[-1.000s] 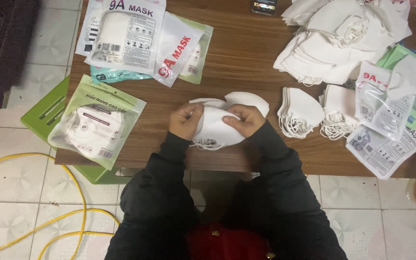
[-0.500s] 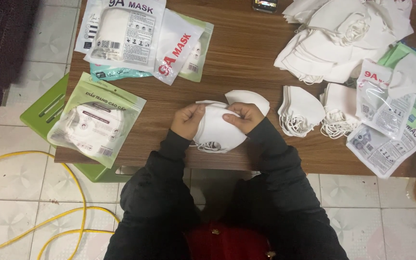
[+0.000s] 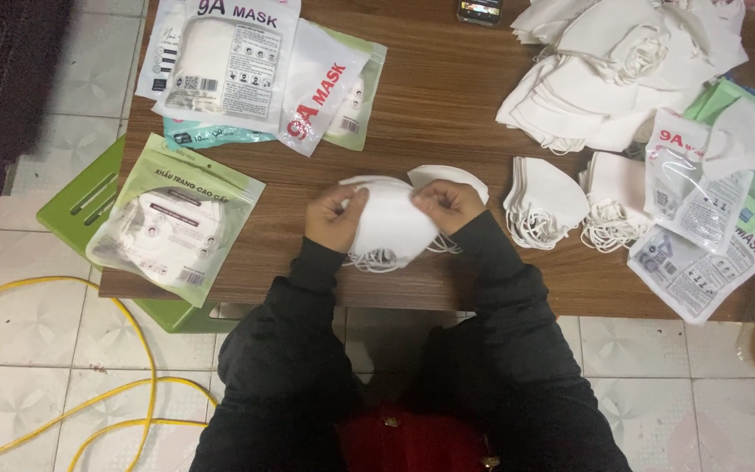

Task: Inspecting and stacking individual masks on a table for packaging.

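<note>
— What are the two hands doing?

— Both grip one small stack of white masks (image 3: pixel 392 223) over the near edge of the wooden table (image 3: pixel 447 105). The left hand (image 3: pixel 334 218) pinches its left side, fingers curled over the top; the right hand (image 3: pixel 449 204) clasps the right side, thumb pressed on the fabric. The ear loops hang loose beneath the stack, towards the person.

— What lies beside the hands?

— Just right of the right hand sits a folded mask pile (image 3: pixel 542 203), and further right, clear printed packets (image 3: pixel 690 188). Beyond the right hand, a big heap of loose masks (image 3: pixel 613 70). Left of the left hand lies a green-edged filled packet (image 3: pixel 176 218), overhanging the table edge, with a green stool (image 3: pixel 80 205) under it. Beyond the left hand, more filled packets (image 3: pixel 246 61).
</note>
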